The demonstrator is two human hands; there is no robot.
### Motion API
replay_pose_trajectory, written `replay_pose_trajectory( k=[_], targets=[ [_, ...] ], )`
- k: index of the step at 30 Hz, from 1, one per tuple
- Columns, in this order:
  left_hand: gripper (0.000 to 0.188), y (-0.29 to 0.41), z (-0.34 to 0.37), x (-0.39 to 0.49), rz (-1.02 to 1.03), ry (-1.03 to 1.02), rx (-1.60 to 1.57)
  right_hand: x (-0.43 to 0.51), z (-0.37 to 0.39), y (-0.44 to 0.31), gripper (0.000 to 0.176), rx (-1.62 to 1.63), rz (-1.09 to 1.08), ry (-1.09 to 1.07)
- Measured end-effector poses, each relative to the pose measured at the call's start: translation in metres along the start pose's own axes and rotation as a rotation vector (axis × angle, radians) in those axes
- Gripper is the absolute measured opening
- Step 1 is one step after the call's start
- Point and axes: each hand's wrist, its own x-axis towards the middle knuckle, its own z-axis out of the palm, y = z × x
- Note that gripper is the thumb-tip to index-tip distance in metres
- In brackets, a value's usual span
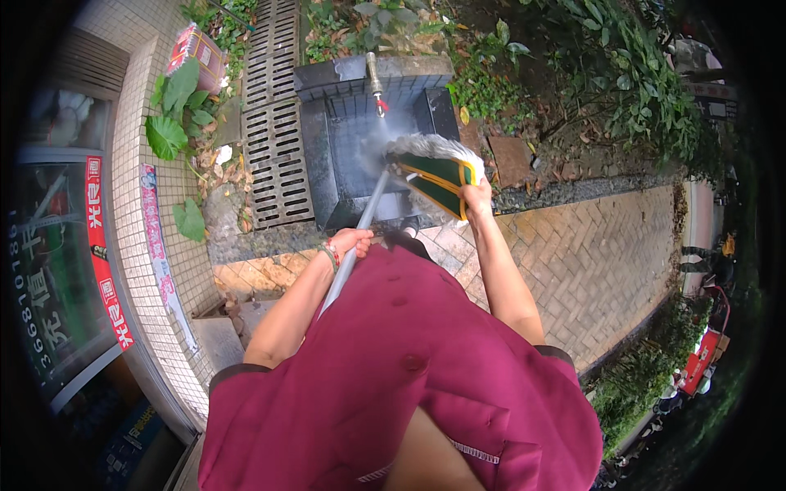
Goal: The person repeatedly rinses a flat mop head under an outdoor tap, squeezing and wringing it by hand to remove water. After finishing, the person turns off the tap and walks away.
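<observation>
My left hand is closed around the grey pole of a flat dust mop, and a beaded bracelet is at that wrist. My right hand grips the wide end of the mop head, which has a green backing with yellow trim and a fringe of whitish strands. The head is raised at a slant over the near right side of a dark-tiled wash basin. From a metal tap with a red lever, water sprays down beside the fringe. Mist blurs the basin's middle.
A slotted drain grate runs left of the basin. Plants and soil lie behind and to the right. Brick paving stretches right, and a tiled wall with a glass shopfront bearing writing stands left.
</observation>
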Motion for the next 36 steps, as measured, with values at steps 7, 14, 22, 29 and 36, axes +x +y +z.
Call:
replay_pose_trajectory(
  k=[7, 14, 22, 29, 36],
  targets=[
    [0.011, -0.005, 0.026, -0.022, -0.009, 0.002, 0.181, 0.009, -0.120, 0.026, 0.053, 0.258, 0.122, 0.299],
    [0.013, 0.005, 0.036, -0.022, 0.002, 0.056, 0.260, 0.033, -0.160, 0.131, 0.055, 0.614, 0.440, 0.364],
    [0.015, 0.022, 0.021, 0.010, 0.027, 0.140, 0.240, 0.033, -0.058, 0.166, 0.054, 0.733, 0.532, 0.445],
    [0.017, -0.003, 0.044, -0.005, -0.028, 0.120, 0.161, 0.024, -0.115, 0.141, 0.057, 0.715, 0.545, 0.313],
    [0.016, -0.023, 0.059, -0.024, -0.098, -0.022, 0.046, 0.002, -0.116, 0.012, 0.043, 0.509, 0.377, 0.225]
  ],
)
